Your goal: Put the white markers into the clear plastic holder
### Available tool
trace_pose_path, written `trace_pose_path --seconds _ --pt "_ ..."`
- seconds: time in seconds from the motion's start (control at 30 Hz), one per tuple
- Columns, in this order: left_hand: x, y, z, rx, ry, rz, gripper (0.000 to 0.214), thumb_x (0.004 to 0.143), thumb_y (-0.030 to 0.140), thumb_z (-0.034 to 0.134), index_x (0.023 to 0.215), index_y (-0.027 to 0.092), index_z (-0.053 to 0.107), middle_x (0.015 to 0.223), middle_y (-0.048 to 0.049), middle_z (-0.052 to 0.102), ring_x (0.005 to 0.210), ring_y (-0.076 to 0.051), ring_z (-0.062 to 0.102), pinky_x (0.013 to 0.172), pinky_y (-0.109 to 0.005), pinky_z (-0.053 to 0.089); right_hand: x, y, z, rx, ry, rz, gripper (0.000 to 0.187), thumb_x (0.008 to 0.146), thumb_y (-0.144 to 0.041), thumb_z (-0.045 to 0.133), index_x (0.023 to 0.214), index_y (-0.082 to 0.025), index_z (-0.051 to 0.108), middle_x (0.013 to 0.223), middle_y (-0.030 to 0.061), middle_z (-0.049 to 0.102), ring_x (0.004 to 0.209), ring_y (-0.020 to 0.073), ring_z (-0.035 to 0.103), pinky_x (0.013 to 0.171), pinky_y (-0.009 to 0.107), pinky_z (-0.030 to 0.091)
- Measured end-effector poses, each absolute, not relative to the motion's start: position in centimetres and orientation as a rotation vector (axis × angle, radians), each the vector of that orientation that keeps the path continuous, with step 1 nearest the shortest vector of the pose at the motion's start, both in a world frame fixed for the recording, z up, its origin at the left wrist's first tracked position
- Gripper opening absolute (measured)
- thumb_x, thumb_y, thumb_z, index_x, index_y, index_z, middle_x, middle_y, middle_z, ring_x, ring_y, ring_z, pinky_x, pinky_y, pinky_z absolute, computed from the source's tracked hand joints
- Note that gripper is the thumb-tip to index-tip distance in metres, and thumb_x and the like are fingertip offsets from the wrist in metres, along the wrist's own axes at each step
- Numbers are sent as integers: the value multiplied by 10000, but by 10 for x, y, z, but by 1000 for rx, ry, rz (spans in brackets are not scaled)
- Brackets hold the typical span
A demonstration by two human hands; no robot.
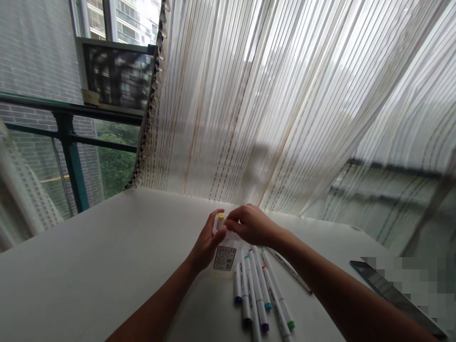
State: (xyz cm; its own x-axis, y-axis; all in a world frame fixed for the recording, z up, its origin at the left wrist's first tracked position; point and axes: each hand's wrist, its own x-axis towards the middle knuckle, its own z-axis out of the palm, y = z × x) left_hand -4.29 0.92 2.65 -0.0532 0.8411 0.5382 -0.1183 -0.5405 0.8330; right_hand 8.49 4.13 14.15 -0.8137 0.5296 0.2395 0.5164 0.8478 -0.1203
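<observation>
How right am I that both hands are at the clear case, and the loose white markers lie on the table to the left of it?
Not quite: in the head view the markers lie to the right of the case. The left hand and right hand are indeed at the case.

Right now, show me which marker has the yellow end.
The upright marker in the curl of the left hand, the only one showing yellow; the markers lying on the table show none.
</observation>
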Motion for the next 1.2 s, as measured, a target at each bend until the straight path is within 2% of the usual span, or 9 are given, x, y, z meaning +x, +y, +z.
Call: trace_pose_path --seconds 0.17,0.53,0.7,0.93,1.2 --pt "-44 11 25 1533 814 1709 580 778 556 479 1197 180 336 1011 -67 546 752 -180 530 681 -286 410 80 42 139 -877 -2727 -62 243 789 -223 478 622 -144 637 556 9 553 496 79 400 505 218 260" --pt "-43 9 29 1586 826 1732 551 790 545 463 1180 170 359 1034 -77 525 840 -212 514 722 -298 408 70 45 134 -957 -2688 -294 263 841 -236 398 745 -154 629 710 65 639 635 147 560 545 257 295" --pt "-43 10 29 1588 820 1742 553 786 549 467 1180 172 371 1031 -76 531 824 -212 520 709 -301 412 67 44 135 -1020 -2696 -296 239 849 -236 397 825 -155 620 764 83 649 695 169 583 574 259 327" --pt "-42 9 30 1582 810 1733 546 799 535 460 1194 172 355 1012 -72 553 786 -201 535 723 -315 421 69 44 134 -982 -2691 -291 250 842 -247 379 797 -162 610 737 74 644 670 168 574 552 260 307" --pt "-42 8 32 1606 849 1755 547 803 535 454 1186 153 376 1063 -92 547 958 -259 520 783 -341 423 68 40 140 -940 -2754 -139 199 819 -273 443 843 -167 610 759 61 639 677 153 557 575 240 329"
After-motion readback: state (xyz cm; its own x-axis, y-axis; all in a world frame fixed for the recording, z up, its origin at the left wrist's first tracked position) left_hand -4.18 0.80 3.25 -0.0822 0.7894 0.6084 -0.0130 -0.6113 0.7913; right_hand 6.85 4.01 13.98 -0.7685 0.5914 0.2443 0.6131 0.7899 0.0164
